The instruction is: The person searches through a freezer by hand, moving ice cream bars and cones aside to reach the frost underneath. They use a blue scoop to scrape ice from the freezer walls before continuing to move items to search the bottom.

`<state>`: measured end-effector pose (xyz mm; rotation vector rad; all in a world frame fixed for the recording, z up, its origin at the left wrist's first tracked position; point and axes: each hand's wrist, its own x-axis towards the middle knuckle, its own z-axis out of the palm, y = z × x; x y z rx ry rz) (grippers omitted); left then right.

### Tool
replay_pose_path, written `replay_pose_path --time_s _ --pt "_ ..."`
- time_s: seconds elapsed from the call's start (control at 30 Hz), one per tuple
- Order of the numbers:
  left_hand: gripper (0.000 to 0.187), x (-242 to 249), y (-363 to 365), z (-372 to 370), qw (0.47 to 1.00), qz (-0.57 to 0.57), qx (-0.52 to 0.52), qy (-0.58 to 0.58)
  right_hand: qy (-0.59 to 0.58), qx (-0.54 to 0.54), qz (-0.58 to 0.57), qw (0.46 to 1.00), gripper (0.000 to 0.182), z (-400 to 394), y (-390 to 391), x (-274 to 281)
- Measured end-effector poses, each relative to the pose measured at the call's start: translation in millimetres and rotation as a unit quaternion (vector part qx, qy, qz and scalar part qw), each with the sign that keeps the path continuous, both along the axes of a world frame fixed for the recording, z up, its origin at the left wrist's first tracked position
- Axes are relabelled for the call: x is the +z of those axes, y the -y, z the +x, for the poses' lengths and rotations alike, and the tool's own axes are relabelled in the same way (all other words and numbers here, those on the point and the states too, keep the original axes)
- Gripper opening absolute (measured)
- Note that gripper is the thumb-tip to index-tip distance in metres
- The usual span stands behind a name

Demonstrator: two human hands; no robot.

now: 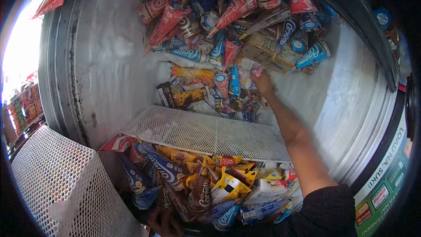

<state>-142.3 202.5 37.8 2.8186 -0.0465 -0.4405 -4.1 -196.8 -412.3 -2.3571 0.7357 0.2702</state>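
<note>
Deep in the freezer, my right hand (262,82) is closed on a small pink wrapped item (258,73), beside a blue cone (235,80) and other ice cream packs. Just above it lies a brown cardboard box (266,52) among the cones. My left hand (165,224) is low in the view, in shadow at the near edge of the front compartment, below brown and blue cones (163,166). Its fingers are partly spread, and nothing shows between them.
A white mesh divider (206,129) crosses the freezer between the front and rear packs. Another mesh panel (61,180) stands at the lower left. Frosted walls (109,61) flank the rear pile (237,13), and a green sign (386,184) is at the right.
</note>
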Motion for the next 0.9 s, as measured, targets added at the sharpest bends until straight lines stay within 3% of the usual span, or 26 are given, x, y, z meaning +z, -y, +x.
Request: replay_pose_path --time_s 0.1,0.2,0.37,0.4,0.5,0.57,0.7,0.77,0.83,0.9 --pt "0.023 1 0 -2 1.000 0.009 0.006 -0.008 0.004 0.014 0.045 0.999 0.050 3 -6 12" --pt "0.023 2 -1 -6 1.000 0.012 0.008 -0.019 -0.056 -0.010 0.002 0.998 0.054 3 -9 16" --pt "0.026 0 4 -11 0.999 -0.015 0.042 0.016 -0.173 0.052 -0.046 0.983 0.060 12 -13 38" --pt "0.025 -1 3 -7 0.999 -0.034 -0.001 0.028 -0.171 0.049 -0.047 0.983 0.060 12 -13 44" --pt "0.026 -4 -5 -9 0.998 -0.034 -0.041 0.038 -0.204 0.119 -0.052 0.970 0.054 12 -10 67" --pt "0.027 -1 -4 -8 0.999 -0.015 -0.032 0.034 -0.347 0.349 -0.095 0.865 0.044 11 -6 72" --pt "0.029 12 6 -3 0.999 0.014 -0.023 -0.019 -0.300 0.394 -0.070 0.866 0.036 21 -29 91" --pt "0.029 12 7 -3 0.999 0.036 -0.024 -0.024 -0.099 0.309 -0.069 0.943 0.022 41 -49 84" --pt "0.030 11 5 -6 0.998 0.044 -0.021 -0.034 -0.029 0.191 0.052 0.980 0.031 60 -64 67" --pt "0.030 8 4 -6 0.999 0.034 -0.022 -0.037 0.023 0.143 0.045 0.988 0.040 57 -89 60"
